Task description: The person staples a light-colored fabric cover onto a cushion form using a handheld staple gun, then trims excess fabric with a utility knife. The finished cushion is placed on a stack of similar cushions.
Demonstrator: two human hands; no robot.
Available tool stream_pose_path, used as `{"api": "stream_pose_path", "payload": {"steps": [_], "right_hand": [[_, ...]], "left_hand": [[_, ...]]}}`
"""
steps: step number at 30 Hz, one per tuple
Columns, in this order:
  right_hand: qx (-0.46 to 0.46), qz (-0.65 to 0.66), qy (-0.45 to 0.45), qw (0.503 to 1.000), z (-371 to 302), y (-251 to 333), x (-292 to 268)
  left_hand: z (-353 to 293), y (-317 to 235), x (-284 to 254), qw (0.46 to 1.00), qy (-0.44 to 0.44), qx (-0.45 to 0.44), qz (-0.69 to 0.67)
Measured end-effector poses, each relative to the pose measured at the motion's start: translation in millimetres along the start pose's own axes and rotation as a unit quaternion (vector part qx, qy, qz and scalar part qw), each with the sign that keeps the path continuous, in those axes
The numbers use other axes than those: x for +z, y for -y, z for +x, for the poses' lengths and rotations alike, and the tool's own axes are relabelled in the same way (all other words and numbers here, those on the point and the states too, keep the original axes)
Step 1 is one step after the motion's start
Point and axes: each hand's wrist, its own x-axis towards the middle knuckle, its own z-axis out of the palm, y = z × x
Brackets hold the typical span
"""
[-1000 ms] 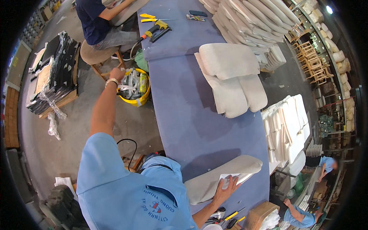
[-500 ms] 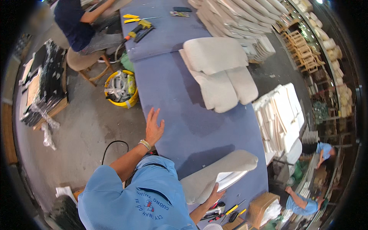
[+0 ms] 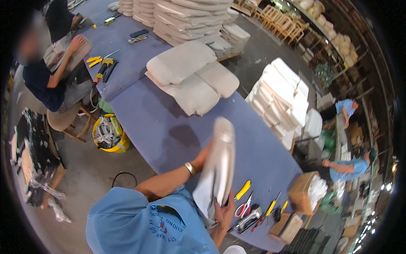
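a person's two bare hands meet at one pale, long cushion (image 3: 224, 144) near the middle of the view, above the desk (image 3: 139, 110). the change: half a second ago the left hand (image 3: 203, 155) hangs free and the cushion lies low; now that hand is at the cushion's left side and the cushion is tipped up steeply, its white inner face showing. it therefore seems to be steered from both sides. the right hand (image 3: 225, 213) is clamped on the lower end, thumb in front; the left fingers are hidden, so how firmly they hold cannot be told. the hands are apart from each other. whether the lower end touches the desk is unclear.

counting around the cushion by clock: at 11, a pile of at least three pale pads (image 3: 182, 63); at 10, one nail gun (image 3: 109, 63) and one yellow-handled cutter (image 3: 93, 61); at 9, one yellow bucket (image 3: 120, 146); between 1 and 2, one stack of white pads (image 3: 279, 97); at 4, one open carton (image 3: 298, 192); at 5, one pair of scissors (image 3: 241, 209) near several hand tools, too crowded to count.
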Motion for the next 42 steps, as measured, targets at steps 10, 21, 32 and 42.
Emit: {"api": "stream_pose_path", "payload": {"steps": [10, 21, 32, 42], "right_hand": [[-0.272, -0.221, 0.182, 0.919, 74, 19, 14], [-0.061, 0.062, 0.223, 0.971, 57, -57, 7], [-0.186, 0.162, 0.000, 0.969, 130, 78, -36], [-0.152, 0.192, -0.031, 0.969, 113, 51, 9]], "left_hand": [[-158, -123, -80, 0.977, 0.024, 0.162, -0.134], [-119, -119, 9, 0.968, 0.037, 0.242, -0.049], [-64, -84, 122, 0.926, 0.128, 0.267, 0.233], [-34, 19, -4, 0.946, 0.312, 0.017, 0.086]]}}
